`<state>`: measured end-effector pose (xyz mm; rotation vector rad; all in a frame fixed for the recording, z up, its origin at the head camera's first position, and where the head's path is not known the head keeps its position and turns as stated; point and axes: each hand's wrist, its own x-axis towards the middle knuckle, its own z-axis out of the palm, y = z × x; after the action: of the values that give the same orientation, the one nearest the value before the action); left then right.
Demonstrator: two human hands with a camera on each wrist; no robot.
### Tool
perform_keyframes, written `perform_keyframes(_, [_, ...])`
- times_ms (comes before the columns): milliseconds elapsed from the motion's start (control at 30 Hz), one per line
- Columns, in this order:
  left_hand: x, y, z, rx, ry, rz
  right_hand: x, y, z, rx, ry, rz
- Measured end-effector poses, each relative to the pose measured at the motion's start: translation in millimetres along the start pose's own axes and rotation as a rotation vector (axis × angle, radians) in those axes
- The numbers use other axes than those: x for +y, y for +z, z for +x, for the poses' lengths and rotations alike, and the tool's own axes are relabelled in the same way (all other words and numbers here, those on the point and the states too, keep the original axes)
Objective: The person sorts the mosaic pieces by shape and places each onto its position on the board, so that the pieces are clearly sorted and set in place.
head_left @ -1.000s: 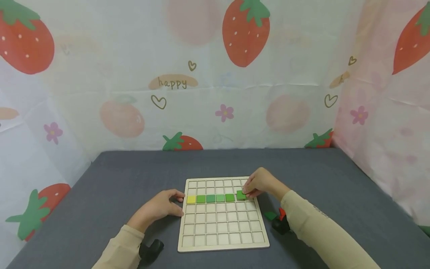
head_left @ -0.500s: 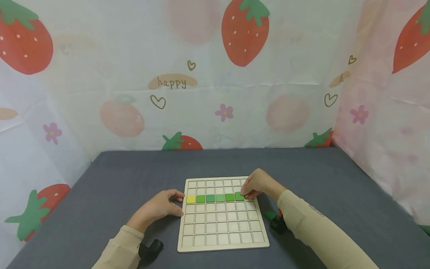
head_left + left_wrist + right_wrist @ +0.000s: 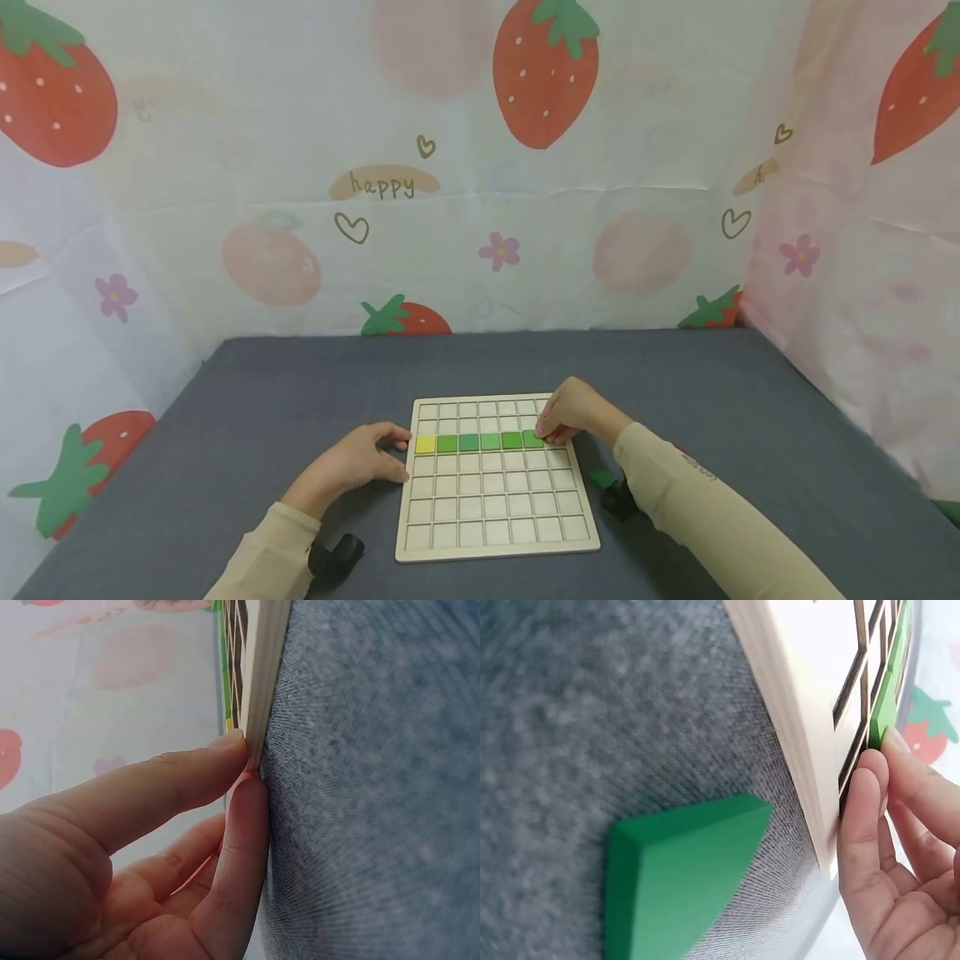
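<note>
A pale wooden grid board (image 3: pixel 495 508) lies on the dark cloth. Across its third row from the back runs a line of square tiles, starting with a yellow tile (image 3: pixel 425 444) at the left, then several in shades of green. My right hand (image 3: pixel 573 412) pinches a green tile (image 3: pixel 532 438) at the right end of this line; the tile sits level with its neighbours. In the right wrist view, thumb and fingertips meet at that tile's (image 3: pixel 884 712) edge. My left hand (image 3: pixel 363 457) touches the board's left edge with spread, fairly straight thumb and fingers.
A loose green block (image 3: pixel 690 877) lies on the cloth right of the board, partly under my right wrist in the head view. Black wrist devices (image 3: pixel 337 557) sit under both wrists. Strawberry-printed curtains (image 3: pixel 480 167) stand behind and beside the table.
My right hand has moved slightly left, and the green tile in it has gone from tilted over its square to flat in line with the others. The left hand has stayed at the board's edge.
</note>
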<state>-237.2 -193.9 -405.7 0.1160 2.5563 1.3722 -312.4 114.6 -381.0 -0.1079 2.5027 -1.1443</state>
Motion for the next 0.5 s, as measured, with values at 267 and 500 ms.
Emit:
perform_keyframes(267, [1.4, -1.0, -2.2, 0.000, -0.002, -0.005, -2.2, 1.0, 0.0, 0.002, 0.001, -0.013])
perform_keyframes(500, [2.3, -0.7, -2.1, 0.004, -0.008, 0.013, -1.9, 2.9, -2.5, 0.025, -0.015, -0.055])
